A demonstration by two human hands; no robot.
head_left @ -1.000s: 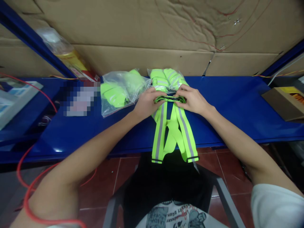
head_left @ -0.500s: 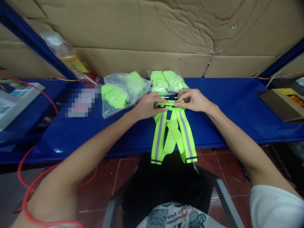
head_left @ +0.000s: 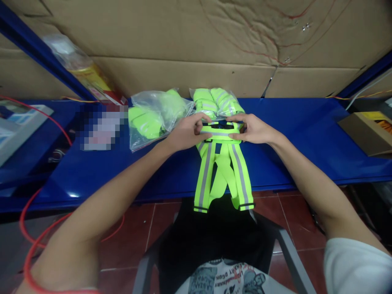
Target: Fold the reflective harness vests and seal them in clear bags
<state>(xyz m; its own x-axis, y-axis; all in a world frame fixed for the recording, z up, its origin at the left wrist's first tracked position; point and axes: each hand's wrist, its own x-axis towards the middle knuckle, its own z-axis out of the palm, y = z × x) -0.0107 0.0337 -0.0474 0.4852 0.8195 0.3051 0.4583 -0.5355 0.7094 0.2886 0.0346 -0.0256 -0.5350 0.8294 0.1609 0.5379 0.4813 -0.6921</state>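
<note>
A neon-yellow reflective vest [head_left: 203, 175] made of elastic straps with grey stripes lies over the front edge of the blue table. Two straps with black slider buckles hang toward my lap. My left hand [head_left: 190, 131] grips the left end of the folded waist band, thumb in front and fingers behind. At the band's right end, my right hand [head_left: 252, 129] pinches it the same way. Between both hands the band's grey stripe faces me, with a dark gap above it. The fingertips behind the band are partly hidden.
Behind the hands lie clear bags with rolled neon-yellow straps, one bag [head_left: 153, 116] at left and another bag [head_left: 216, 102] in the middle. A bottle [head_left: 88, 73] leans at the back left. An open cardboard box [head_left: 363, 132] stands at right. A red hose [head_left: 26, 228] loops at lower left.
Both hands have tilted and spread the folded band, so its striped front now shows more fully and a gap has opened above it. The hanging straps stay nearly where they were.
</note>
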